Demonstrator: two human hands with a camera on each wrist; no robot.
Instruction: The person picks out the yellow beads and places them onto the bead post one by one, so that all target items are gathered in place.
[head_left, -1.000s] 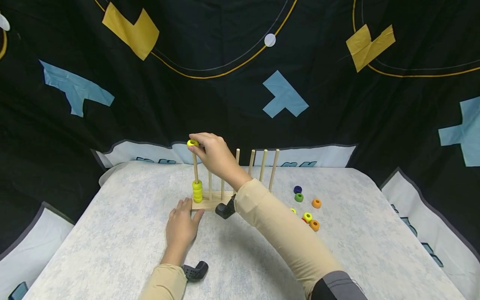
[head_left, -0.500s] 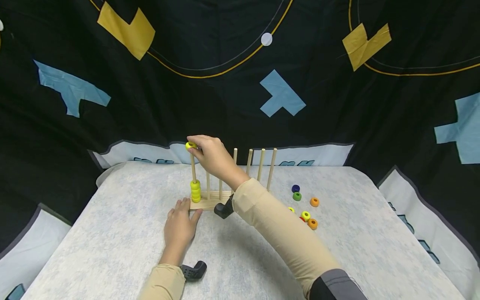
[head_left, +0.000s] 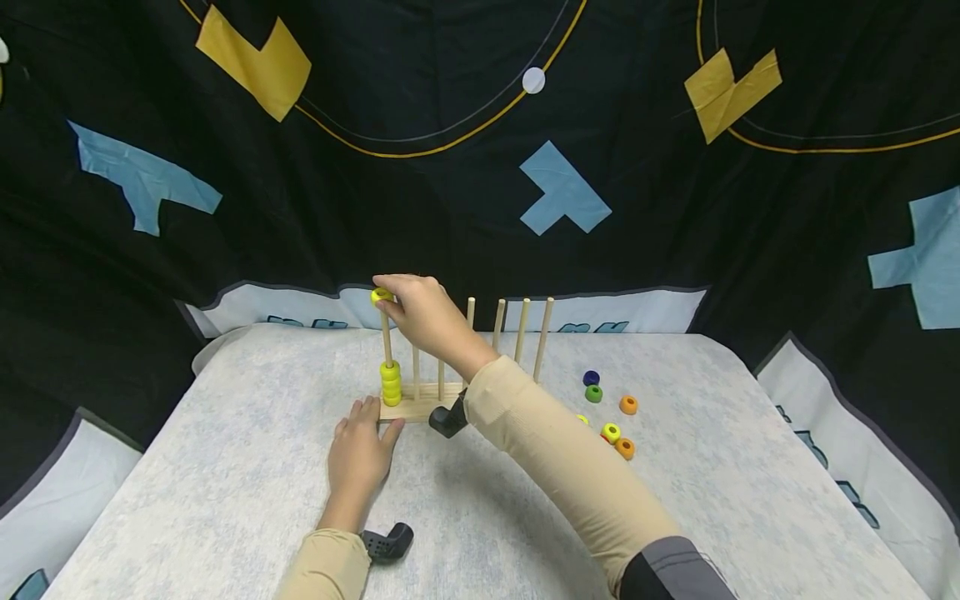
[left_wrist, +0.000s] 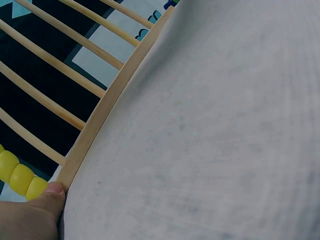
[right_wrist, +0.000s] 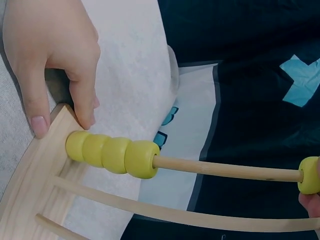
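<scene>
1. Change: the yellow bead sits a touch lower than a sec. ago; the L hand hasn't visibly shifted. Prob. means the bead is now over the rod's tip, w/ the threading only begun.
2. Bead's looks: bright yellow, rounded, partly hidden by fingertips. It's at the upper end of the end rod, well apart from four like it, the yellow stack, at the rod's foot.
3. Grips: the R hand pinches the bead; L thumb & finger clamp a corner of the wooden rack.
4. Rack: pale wood, upright, in the table's far half, nearer its far edge than its near one.
5. Toward the table's R edge: loose beads, i.e. dark blue, green, two orange, yellow (plus bits of another yellow & a red, mostly hidden by the R sleeve & neighbours).
</scene>
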